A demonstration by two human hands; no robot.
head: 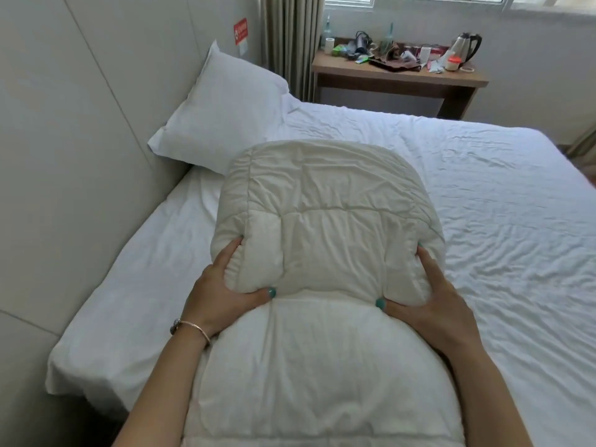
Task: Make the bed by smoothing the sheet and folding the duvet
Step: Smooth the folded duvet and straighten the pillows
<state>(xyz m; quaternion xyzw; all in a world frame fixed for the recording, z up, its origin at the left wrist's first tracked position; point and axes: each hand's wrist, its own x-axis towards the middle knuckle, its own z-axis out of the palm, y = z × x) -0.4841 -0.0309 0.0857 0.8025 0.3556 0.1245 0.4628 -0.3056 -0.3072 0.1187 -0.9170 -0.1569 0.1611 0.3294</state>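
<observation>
A cream quilted duvet (322,201), folded into a thick bundle, fills the middle of the head view, held up over the bed. My left hand (222,291) grips its left side, thumb on top and fingers tucked under the fold. My right hand (429,295) grips the right side the same way. A lower layer of the duvet hangs toward me between my forearms. The white sheet (483,201) covers the mattress and shows many small wrinkles, mostly on the right half.
A white pillow (222,114) leans against the padded wall panel (64,140) at the bed's far left. Behind the bed stands a wooden desk (400,79) cluttered with a kettle (466,46), bottles and small items, under a window with a curtain.
</observation>
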